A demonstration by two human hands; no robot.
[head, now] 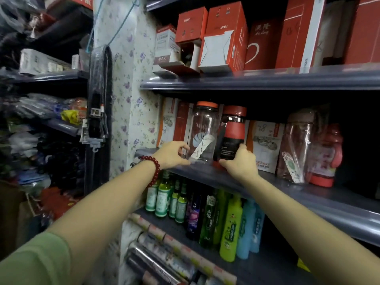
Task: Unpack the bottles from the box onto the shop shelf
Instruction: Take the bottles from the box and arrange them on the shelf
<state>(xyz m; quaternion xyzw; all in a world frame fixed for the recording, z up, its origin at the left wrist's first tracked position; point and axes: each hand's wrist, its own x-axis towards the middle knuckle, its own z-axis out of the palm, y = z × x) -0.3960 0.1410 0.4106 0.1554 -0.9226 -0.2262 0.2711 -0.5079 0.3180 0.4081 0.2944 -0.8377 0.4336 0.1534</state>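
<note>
A clear bottle with an orange-red cap (203, 130) stands on the middle shelf (287, 194). My left hand (171, 154), with a red bead bracelet on the wrist, grips its base from the left. Beside it on the right stands a bottle with a red lid, red sleeve and dark label (231, 134). My right hand (239, 161) holds this one at the bottom. Further right on the same shelf are a clear wrapped bottle (296, 149) and a red bottle (327, 155). No box of bottles is in view.
Red and white cartons (224, 38) fill the upper shelf. Behind the bottles stand flat packets (265, 142). The lower shelf holds several green, purple and blue bottles (207, 214) and rolls (156, 256). A floral pillar (125, 89) and cluttered shelves (41, 120) lie to the left.
</note>
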